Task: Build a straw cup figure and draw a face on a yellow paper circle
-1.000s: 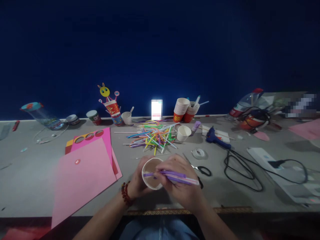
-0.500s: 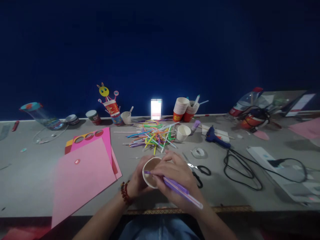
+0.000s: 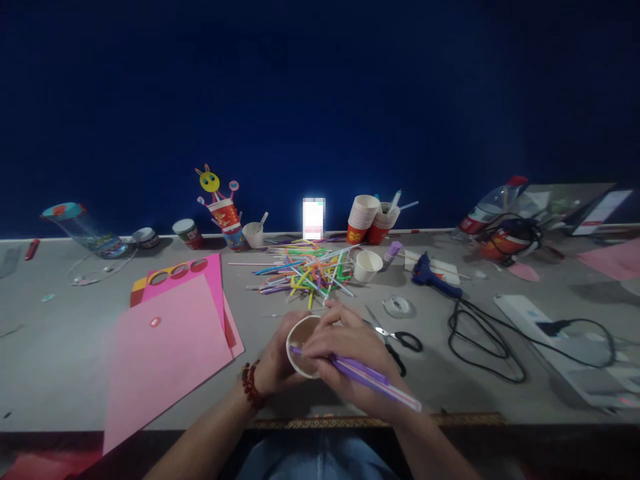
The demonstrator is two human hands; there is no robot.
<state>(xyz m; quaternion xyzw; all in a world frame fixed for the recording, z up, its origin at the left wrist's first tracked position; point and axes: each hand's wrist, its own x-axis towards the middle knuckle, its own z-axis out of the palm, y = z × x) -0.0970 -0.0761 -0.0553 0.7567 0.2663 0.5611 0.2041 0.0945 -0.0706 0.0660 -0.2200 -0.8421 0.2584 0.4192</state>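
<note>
My left hand (image 3: pixel 274 363) is wrapped round a paper cup (image 3: pixel 295 365), tilted with its pale mouth facing me. In my right hand (image 3: pixel 360 350) is a slim purple pen (image 3: pixel 367 377) with a clear, striped rear end, held in a writing grip. Its purple tip reaches inside the cup, close to the left inner wall; whether it touches is hard to tell. My right fingers cover part of the cup's opening. Just right of that hand lie black-handled scissors (image 3: pixel 407 341), partly hidden. Beyond both hands is a heap of coloured straws (image 3: pixel 315 273).
Pink paper sheets (image 3: pixel 170 353) lie at left. A white cup (image 3: pixel 369 266), a tape roll (image 3: pixel 399 306) and a blue glue gun (image 3: pixel 433 279) with a trailing black cord stand right of the straws. Stacked cups (image 3: pixel 363 220) and a decorated cup figure (image 3: pixel 225 217) line the back. A power strip (image 3: pixel 555 353) is at far right.
The pen's rear end has swung slightly right and down, while its tip stays inside the cup. My left hand and the cup have barely moved.
</note>
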